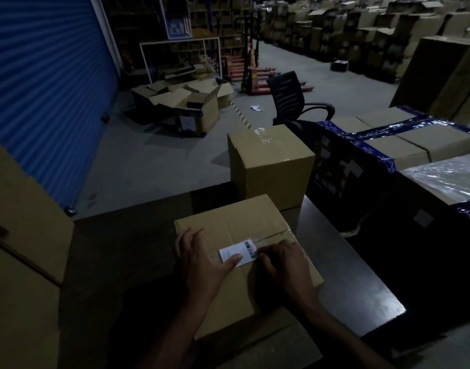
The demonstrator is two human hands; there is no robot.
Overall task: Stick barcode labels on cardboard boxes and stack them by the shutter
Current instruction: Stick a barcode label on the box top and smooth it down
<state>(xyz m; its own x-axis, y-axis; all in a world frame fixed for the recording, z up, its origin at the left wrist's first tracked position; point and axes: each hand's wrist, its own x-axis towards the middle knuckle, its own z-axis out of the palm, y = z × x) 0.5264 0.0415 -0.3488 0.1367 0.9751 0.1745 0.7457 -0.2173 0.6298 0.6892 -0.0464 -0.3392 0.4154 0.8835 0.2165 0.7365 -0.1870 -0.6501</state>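
A brown cardboard box (233, 225) lies on the dark table (348, 275) right in front of me. A white barcode label (237, 250) sits on its top, near the taped seam. My left hand (202, 259) rests flat on the box, and its thumb presses the label's lower left part. At the label's right edge, my right hand (284, 262) has its fingers curled down onto the box. A second, taller sealed box (271, 166) stands just behind the first. The blue roller shutter (45, 89) fills the upper left.
More cardboard boxes (23, 262) stand at my left. Blue-taped cartons (404, 139) and a film-wrapped stack (446, 179) are at the right. On the floor beyond are open boxes (186, 105), a black office chair (289, 94) and an orange pallet jack (255, 75).
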